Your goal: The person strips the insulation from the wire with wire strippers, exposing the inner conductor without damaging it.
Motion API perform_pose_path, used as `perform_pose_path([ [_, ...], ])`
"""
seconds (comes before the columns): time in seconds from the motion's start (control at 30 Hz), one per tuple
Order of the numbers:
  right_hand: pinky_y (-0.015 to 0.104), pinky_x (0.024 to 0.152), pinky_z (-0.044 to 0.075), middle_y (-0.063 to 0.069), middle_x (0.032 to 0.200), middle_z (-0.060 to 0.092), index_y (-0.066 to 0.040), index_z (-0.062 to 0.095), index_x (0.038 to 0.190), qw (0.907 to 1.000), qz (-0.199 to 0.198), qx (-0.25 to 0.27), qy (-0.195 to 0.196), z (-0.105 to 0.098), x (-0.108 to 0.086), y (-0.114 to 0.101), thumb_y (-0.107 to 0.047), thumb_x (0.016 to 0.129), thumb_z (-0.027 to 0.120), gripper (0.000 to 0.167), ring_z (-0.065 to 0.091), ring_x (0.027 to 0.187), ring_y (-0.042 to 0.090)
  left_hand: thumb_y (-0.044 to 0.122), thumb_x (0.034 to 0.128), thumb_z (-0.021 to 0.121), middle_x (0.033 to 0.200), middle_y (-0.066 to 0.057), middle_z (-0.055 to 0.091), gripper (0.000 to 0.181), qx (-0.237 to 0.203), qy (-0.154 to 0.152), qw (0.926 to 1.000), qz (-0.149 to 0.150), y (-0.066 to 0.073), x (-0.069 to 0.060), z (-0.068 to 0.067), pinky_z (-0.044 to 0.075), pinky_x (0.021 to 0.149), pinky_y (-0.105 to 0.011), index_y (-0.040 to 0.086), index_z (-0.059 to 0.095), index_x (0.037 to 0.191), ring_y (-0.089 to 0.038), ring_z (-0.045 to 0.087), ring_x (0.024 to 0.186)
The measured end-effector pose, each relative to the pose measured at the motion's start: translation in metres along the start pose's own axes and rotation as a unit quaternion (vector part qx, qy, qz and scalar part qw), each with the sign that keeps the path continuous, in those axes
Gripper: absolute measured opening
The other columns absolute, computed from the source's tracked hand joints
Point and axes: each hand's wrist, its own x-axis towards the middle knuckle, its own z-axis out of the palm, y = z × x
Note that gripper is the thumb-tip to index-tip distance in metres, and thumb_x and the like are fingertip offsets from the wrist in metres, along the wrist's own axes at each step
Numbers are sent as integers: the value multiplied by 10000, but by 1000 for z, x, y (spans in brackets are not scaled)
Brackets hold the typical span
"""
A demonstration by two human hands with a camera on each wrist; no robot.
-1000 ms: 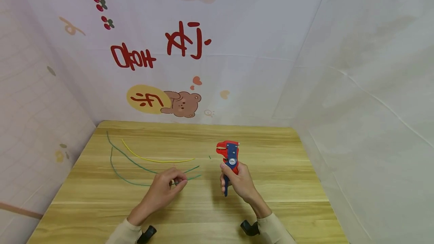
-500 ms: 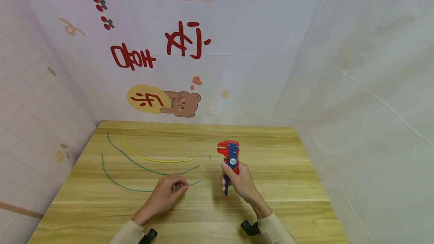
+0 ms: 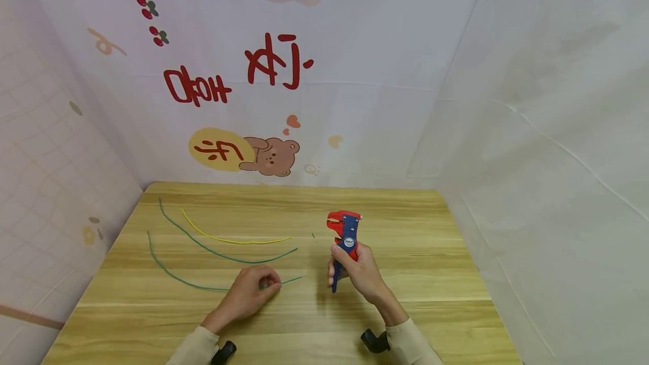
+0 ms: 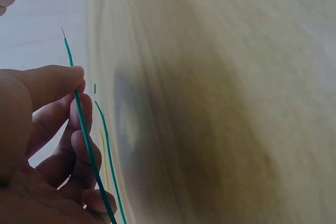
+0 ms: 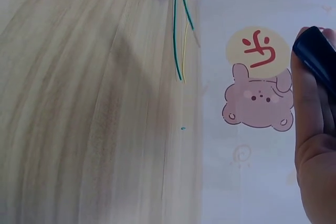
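Left hand (image 3: 248, 293) is pinching a green wire (image 4: 86, 135) over the wooden table (image 3: 431, 258), hiding its middle from the head camera; a bare metal tip (image 4: 63, 32) is protruding past the grip. The right hand (image 3: 361, 272) is gripping a red-and-blue wire stripper (image 3: 349, 230), its handle leaving the right wrist view. Farther off, a second green wire (image 3: 213, 250), a yellow wire (image 3: 233, 240) and a green snippet (image 3: 313, 235) are lying.

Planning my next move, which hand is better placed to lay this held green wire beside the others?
Likely the left hand: it pinches that green wire close to the other green wire, while the right hand grips the wire stripper.
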Motion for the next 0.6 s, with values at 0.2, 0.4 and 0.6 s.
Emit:
perform_pose_path([
  [0.2, 424, 727, 714, 18, 850, 743, -50, 593, 1140, 9995, 2, 283, -151, -5, 0, 1, -286, 1219, 540, 255, 800, 712, 163, 105, 999, 857, 879, 141, 725, 146, 251, -59, 9996, -107, -3, 2, 0, 467, 746, -217, 212, 818, 908, 31, 570, 801],
  [0.4, 406, 750, 716, 4, 860, 746, -41, 581, 1153, 9985, -55, 501, -210, -9, 1, 4, -268, 1225, 523, 245, 807, 731, 158, 131, 986, 876, 844, 182, 693, 183, 582, -17, 9982, -163, -4, 2, 2, 478, 826, -291, 254, 804, 871, -47, 613, 837],
  [0.6, 405, 752, 716, -1, 851, 741, 39, 545, 1157, 9978, -57, 613, -245, -9, 2, 6, -275, 1224, 527, 322, 812, 734, 159, 156, 985, 882, 842, 205, 691, 183, 754, -24, 9969, -203, -5, 2, 4, 498, 888, -361, 273, 800, 871, -65, 634, 867],
])
